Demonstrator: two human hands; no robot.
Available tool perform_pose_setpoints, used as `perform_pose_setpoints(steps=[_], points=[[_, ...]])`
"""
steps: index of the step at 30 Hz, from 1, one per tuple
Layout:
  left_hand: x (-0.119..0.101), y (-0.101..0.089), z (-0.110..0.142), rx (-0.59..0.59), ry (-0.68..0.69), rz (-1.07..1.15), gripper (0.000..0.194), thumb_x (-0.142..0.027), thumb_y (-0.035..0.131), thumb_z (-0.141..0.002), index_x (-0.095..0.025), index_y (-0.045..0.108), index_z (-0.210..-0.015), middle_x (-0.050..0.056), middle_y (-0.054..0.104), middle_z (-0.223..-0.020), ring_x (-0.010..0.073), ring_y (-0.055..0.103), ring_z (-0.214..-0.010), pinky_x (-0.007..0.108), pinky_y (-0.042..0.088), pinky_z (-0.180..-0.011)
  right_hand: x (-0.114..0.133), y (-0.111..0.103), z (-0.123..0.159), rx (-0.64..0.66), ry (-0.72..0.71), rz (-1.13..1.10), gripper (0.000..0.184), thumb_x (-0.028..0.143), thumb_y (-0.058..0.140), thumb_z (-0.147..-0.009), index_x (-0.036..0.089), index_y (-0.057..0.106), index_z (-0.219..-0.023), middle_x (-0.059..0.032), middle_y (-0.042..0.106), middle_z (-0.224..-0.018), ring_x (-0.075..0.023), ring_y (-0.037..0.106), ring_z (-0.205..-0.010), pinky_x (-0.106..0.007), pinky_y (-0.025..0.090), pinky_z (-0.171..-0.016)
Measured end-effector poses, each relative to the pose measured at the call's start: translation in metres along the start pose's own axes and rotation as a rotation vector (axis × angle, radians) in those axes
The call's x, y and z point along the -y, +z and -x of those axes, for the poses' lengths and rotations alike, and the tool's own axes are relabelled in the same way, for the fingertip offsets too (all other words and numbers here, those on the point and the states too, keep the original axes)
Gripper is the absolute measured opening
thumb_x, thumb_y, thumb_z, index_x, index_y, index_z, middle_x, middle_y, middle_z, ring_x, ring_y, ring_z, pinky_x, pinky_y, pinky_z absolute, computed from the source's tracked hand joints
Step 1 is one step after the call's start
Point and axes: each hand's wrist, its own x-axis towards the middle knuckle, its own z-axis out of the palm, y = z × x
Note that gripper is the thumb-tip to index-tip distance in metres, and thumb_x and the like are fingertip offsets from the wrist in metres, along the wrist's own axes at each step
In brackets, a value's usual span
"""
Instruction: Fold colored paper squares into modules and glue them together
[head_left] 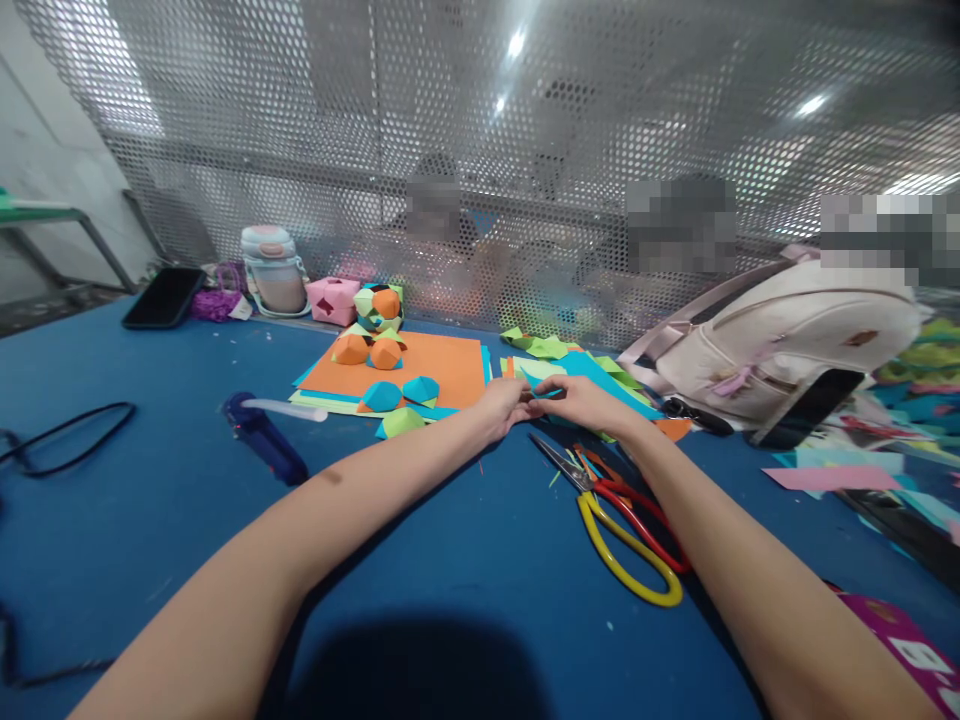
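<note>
Both hands meet over the middle of the blue table (450,520), fingertips pinched close together. My left hand (505,402) and my right hand (571,402) hold a small blue paper piece (535,379) between them; its shape is mostly hidden by the fingers. Just in front of them lie scissors (582,482) with one red and one yellow handle, blades pointing at the hands. Folded paper pieces in blue (382,397), orange (386,353) and green (402,422) sit left of my left hand, on and beside orange paper sheets (442,362). Blue sheets (592,375) and green folded pieces (546,347) lie behind my right hand.
A dark blue glue gun (262,445) with a whitish stick lies left. Along the back stand a phone (163,297), a bottle (274,270), a pink paper box (334,301) and a multicoloured paper ball (377,307). A pale backpack (780,330) and paper strips (832,478) are right.
</note>
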Motion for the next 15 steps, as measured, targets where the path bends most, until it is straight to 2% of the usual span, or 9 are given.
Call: perform_pose_setpoints(steps=[5,8,15], points=[[0.0,-0.002,0.004,0.018,-0.006,-0.013,0.031,-0.03,0.052,-0.087,-0.013,0.053,-0.113,0.009,0.057,-0.11,0.0187,0.058,-0.093,0.038,0.051,-0.078,-0.009,-0.002,-0.001,0.024,0.0,-0.054,0.027,0.042,0.054,-0.074,0.018,0.065,-0.068,-0.0007,0.063,-0.067,-0.014,0.054,-0.063,-0.024,0.041,-0.058],[0.0,-0.001,0.006,0.017,-0.004,-0.028,0.032,-0.03,0.052,-0.087,-0.013,0.053,-0.113,0.01,0.056,-0.112,0.0194,0.058,-0.095,0.039,0.05,-0.079,-0.015,-0.001,-0.002,0.022,0.028,-0.105,0.028,0.039,0.049,-0.075,0.018,0.061,-0.063,0.0006,0.06,-0.061,-0.0116,0.051,-0.055,-0.023,0.041,-0.053],[0.0,0.001,0.01,-0.002,0.005,-0.055,0.033,-0.03,0.052,-0.086,-0.013,0.052,-0.115,0.01,0.055,-0.114,0.0201,0.057,-0.097,0.04,0.05,-0.081,-0.017,-0.001,-0.003,-0.052,0.104,-0.136,0.027,0.035,0.062,-0.065,0.018,0.051,-0.048,0.0037,0.049,-0.045,-0.0089,0.042,-0.044,-0.022,0.034,-0.045]])
